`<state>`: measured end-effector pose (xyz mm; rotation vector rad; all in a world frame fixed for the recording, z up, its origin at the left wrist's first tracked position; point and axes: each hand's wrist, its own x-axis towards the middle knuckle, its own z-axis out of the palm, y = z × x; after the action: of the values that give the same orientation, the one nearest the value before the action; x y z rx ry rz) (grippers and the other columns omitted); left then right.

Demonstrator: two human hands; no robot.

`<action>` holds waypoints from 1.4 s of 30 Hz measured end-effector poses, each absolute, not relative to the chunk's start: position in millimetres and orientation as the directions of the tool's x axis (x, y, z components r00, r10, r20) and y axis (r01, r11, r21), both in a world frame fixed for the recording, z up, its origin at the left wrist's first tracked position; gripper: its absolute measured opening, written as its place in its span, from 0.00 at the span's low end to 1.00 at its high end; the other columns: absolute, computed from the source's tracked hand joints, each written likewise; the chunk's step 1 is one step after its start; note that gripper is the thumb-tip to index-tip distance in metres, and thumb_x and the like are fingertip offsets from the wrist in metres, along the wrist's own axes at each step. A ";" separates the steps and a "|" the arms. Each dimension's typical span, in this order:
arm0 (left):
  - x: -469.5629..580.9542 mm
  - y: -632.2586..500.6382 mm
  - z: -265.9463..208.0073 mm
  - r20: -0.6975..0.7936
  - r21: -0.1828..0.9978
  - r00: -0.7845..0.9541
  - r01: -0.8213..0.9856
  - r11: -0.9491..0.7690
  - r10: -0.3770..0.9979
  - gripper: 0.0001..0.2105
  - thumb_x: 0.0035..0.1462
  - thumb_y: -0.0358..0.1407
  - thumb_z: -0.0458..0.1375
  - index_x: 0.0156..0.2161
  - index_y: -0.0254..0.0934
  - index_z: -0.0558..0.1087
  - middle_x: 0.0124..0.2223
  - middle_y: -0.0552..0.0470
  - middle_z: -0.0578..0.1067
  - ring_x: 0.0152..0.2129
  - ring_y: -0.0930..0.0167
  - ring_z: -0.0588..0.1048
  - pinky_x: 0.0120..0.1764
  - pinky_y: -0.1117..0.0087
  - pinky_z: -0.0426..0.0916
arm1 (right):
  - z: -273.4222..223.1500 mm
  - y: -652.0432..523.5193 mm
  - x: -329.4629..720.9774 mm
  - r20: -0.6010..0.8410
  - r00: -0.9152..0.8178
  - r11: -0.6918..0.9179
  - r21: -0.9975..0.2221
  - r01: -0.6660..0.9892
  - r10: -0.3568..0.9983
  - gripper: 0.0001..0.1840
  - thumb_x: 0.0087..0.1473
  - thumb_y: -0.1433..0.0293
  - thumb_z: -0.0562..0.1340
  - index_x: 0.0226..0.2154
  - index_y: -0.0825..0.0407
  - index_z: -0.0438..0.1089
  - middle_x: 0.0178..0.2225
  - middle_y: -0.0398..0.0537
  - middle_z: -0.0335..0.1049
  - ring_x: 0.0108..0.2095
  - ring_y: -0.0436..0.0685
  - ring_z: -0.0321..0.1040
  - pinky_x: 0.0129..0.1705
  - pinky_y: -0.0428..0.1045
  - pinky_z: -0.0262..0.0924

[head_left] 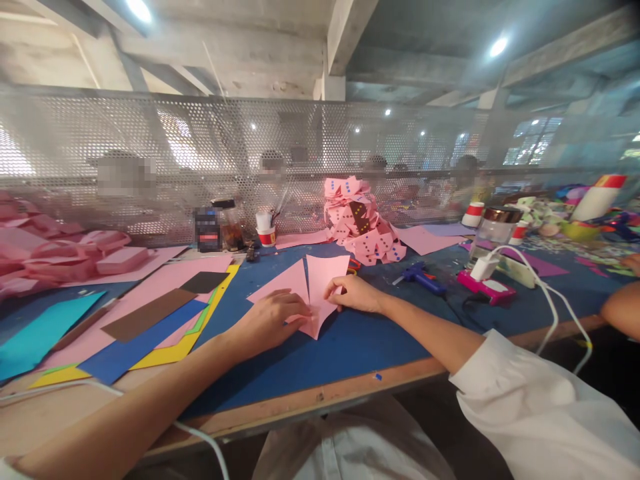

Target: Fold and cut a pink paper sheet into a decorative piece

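Observation:
A pink sheet of paper (pixel 325 283) stands partly raised and bent above the blue tabletop, its lower end narrowing to a point. My right hand (pixel 353 293) pinches its right edge between thumb and fingers. From the left, my left hand (pixel 273 317) has its fingers curled on the paper near the lower middle, with the thumb beneath them. Another flat part of pink paper (pixel 280 287) lies behind the left hand; whether it is the same sheet I cannot tell. Orange scissor handles (pixel 354 265) show partly behind the right hand.
At left lie coloured sheets, including a blue strip (pixel 145 340), and a pile of pink paper pieces (pixel 60 247). Behind stands a stack of dotted pink paper shapes (pixel 357 223). A blue glue gun (pixel 423 277) and pink power strip (pixel 485 287) with white cables are at right.

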<state>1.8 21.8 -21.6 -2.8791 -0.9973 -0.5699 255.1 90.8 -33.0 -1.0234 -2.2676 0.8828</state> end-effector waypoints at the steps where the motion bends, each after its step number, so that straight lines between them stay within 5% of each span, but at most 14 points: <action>1: 1.9 21.7 -21.3 0.355 0.080 0.725 0.606 -0.791 0.591 0.10 0.68 0.34 0.53 0.44 0.43 0.78 0.46 0.51 0.81 0.44 0.68 0.79 0.62 0.58 0.62 | -32.0 90.2 255.0 0.167 -0.596 0.507 -0.726 0.465 0.786 0.10 0.53 0.74 0.62 0.38 0.53 0.77 0.26 0.43 0.77 0.28 0.51 0.75 0.35 0.45 0.63; 23: 0.2 22.5 -22.6 0.375 0.089 0.744 0.565 -0.820 0.553 0.11 0.69 0.34 0.52 0.44 0.44 0.78 0.46 0.52 0.81 0.44 0.70 0.78 0.63 0.58 0.61 | -33.8 91.8 255.8 0.170 -0.596 0.481 -0.773 0.413 0.785 0.08 0.56 0.72 0.62 0.38 0.53 0.75 0.31 0.44 0.78 0.28 0.50 0.75 0.33 0.44 0.64; 30: 4.8 16.5 -16.9 0.369 0.121 0.754 0.541 -0.833 0.543 0.11 0.69 0.32 0.51 0.42 0.40 0.78 0.44 0.49 0.80 0.42 0.69 0.78 0.49 0.68 0.70 | -32.8 88.0 255.2 0.164 -0.599 0.477 -0.776 0.412 0.784 0.09 0.56 0.66 0.64 0.38 0.53 0.75 0.23 0.41 0.75 0.27 0.51 0.74 0.33 0.44 0.63; 42: 5.2 17.3 -17.6 0.374 0.143 0.737 0.554 -0.820 0.563 0.11 0.67 0.33 0.52 0.41 0.41 0.79 0.43 0.49 0.81 0.41 0.69 0.78 0.49 0.69 0.71 | -30.9 84.8 253.3 0.162 -0.617 0.500 -0.754 0.426 0.770 0.08 0.54 0.72 0.63 0.38 0.52 0.76 0.30 0.43 0.78 0.28 0.51 0.75 0.36 0.45 0.65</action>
<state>5.2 17.3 -17.6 -2.9487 -0.9480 -0.6468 253.3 84.8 -30.9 -0.9821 -2.2607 0.9454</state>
